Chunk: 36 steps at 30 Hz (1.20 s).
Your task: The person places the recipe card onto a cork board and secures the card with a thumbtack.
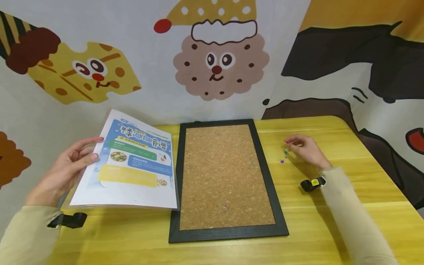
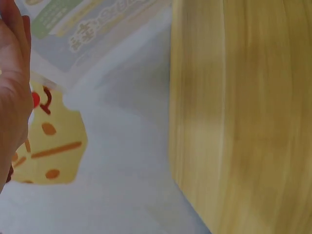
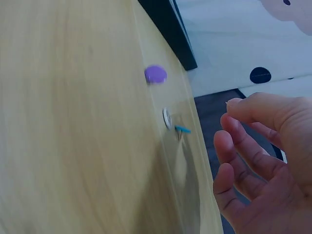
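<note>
My left hand (image 1: 67, 167) grips the left edge of a laminated printed sheet (image 1: 127, 197), thumb in front. The sheet is tilted above the table, and its right edge overlaps the cork board's (image 1: 225, 176) black frame in the head view. My right hand (image 1: 306, 149) is raised over the table right of the board. Its thumb and index finger pinch a thumbtack, mostly hidden, with only a tiny tip showing at the fingertips. Below it lie a purple thumbtack (image 3: 156, 74), a white thumbtack (image 3: 167, 118) and a blue thumbtack (image 3: 183, 129).
The cork board lies flat in the middle of the yellow wooden table (image 1: 331, 209), its far edge close to the wall. A cloth with cartoon prints (image 1: 222, 70) covers the wall behind. Black cameras are strapped to both wrists.
</note>
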Tool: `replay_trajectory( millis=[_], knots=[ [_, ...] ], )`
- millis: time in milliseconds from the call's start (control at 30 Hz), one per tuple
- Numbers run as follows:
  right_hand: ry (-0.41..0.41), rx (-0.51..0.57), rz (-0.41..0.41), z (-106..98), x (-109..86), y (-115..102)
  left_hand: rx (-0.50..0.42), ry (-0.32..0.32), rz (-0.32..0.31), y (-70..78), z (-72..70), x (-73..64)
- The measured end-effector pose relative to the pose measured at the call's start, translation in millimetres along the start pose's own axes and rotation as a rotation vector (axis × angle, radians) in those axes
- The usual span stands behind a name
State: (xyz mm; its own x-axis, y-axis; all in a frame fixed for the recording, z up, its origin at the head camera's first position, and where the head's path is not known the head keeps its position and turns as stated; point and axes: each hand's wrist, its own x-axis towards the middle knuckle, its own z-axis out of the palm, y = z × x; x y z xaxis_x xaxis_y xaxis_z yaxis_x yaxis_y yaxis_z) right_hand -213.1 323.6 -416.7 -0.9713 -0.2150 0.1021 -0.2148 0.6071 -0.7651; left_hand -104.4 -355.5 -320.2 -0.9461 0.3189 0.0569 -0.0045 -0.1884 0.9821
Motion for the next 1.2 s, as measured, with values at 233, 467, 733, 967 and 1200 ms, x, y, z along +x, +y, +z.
replay_trajectory(
  millis=[233, 467, 733, 967, 1200],
  knots=[
    [0.002, 0.004, -0.019, 9, 5.9, -11, -0.035, 0.015, 0.008, -3.1, 23.3, 15.6],
    [0.011, 0.067, -0.034, 19, 4.6, -45, -0.086, -0.055, 0.056, -24.1, 46.6, 35.0],
    [0.040, 0.114, -0.044, 32, 4.8, -91, -0.123, -0.044, 0.041, -54.5, 73.1, 53.3],
    [0.063, 0.137, -0.098, 44, 27.5, -76, -0.105, -0.003, 0.034, -78.5, 96.0, 69.2],
    [0.081, 0.146, -0.141, 49, 35.1, -77, -0.140, 0.002, -0.012, -89.9, 120.1, 83.5]
  ],
)
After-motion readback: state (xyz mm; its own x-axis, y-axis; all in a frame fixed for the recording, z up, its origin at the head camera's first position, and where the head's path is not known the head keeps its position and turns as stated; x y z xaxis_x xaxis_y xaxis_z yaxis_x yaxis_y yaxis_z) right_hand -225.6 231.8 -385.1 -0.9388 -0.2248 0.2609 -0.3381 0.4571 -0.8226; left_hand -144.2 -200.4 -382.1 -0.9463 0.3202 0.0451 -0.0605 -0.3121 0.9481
